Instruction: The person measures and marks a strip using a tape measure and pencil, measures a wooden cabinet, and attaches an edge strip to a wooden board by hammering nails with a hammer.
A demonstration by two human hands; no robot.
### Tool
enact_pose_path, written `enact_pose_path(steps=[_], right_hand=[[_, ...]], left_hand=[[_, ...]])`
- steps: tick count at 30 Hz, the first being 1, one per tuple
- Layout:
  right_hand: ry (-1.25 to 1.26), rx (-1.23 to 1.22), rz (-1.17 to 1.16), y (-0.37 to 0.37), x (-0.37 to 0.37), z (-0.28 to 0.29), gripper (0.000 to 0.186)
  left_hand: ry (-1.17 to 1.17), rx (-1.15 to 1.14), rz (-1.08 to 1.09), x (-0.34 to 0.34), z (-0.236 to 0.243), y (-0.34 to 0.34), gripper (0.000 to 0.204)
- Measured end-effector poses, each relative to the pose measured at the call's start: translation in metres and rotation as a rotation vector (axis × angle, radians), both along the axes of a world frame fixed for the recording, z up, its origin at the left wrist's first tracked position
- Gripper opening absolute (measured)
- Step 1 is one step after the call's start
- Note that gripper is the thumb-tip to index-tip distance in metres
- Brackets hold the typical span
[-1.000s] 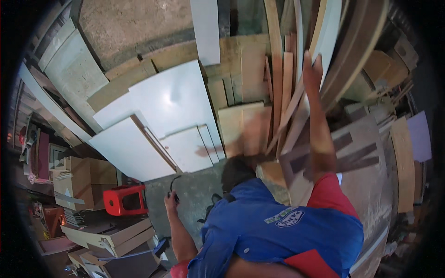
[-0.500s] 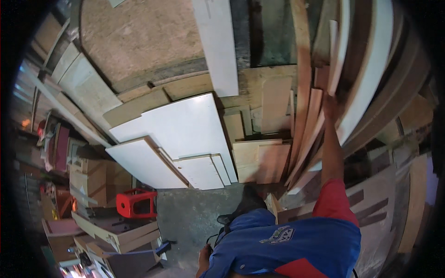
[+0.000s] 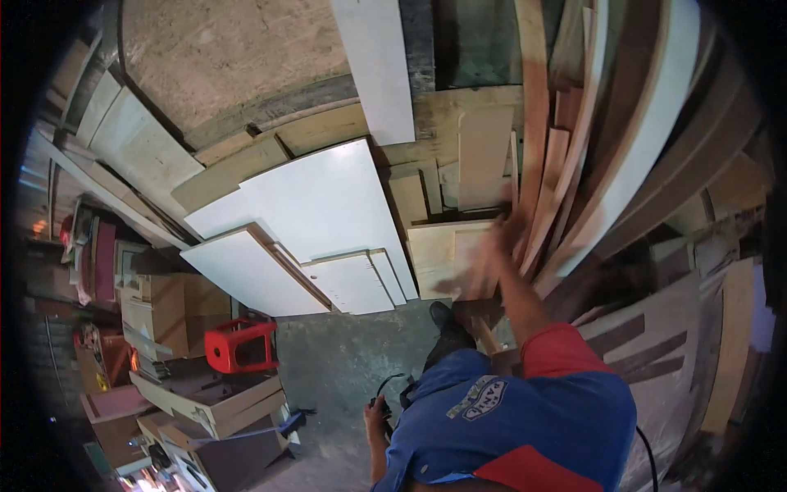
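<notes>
My right hand [image 3: 502, 235], blurred, is in front of the small pale wood panels [image 3: 432, 250] by the wall. It is close to their upper right edge; I cannot make out whether its fingers touch anything. Just right of it lean long wooden strips [image 3: 533, 107] and a long white-faced board [image 3: 631, 176]. Low on the left of my body, my left hand [image 3: 375, 416] is closed around a black cable [image 3: 393, 379], which loops out above it.
Large white panels [image 3: 316, 205] lean on the wall ahead. A red plastic stool [image 3: 240, 346] stands on the concrete floor [image 3: 336, 353] to the left, beside cardboard boxes [image 3: 197, 303] and wood offcuts. Slotted grey boards [image 3: 648, 328] lie to the right.
My right hand has left the upright strips at the right and moved left and down to the small panels. My left hand has come slightly up and right; a foot now shows ahead.
</notes>
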State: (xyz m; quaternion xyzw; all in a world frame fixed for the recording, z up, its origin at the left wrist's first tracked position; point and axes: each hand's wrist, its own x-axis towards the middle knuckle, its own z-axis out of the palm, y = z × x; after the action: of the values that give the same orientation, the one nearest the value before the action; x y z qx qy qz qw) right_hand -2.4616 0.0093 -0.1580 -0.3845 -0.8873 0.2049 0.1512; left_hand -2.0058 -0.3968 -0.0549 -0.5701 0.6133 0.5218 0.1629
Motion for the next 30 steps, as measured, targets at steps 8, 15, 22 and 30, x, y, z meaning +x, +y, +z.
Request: enact_pose_path(steps=[8,15,22,30], right_hand=[[-0.816,-0.839,1.861,-0.243,0.289,0.007,0.045],[-1.792,-1.568,1.376,-0.390,0.398,0.134,0.059],[-2.321,-1.232,1.295,-0.472,0.597,0.155,0.052],[-2.327,-0.704,1.398,-0.557,0.731,0.108,0.036]], left_hand=[[0.170,-0.148,-0.326,0.022,0.028,-0.013,0.043],[0.354,-0.393,0.021,0.148,0.106,-0.017,0.071],[0.230,-0.633,0.357,0.304,0.069,-0.023,0.059],[0.524,-0.549,0.920,0.429,0.052,-0.030,0.056]])
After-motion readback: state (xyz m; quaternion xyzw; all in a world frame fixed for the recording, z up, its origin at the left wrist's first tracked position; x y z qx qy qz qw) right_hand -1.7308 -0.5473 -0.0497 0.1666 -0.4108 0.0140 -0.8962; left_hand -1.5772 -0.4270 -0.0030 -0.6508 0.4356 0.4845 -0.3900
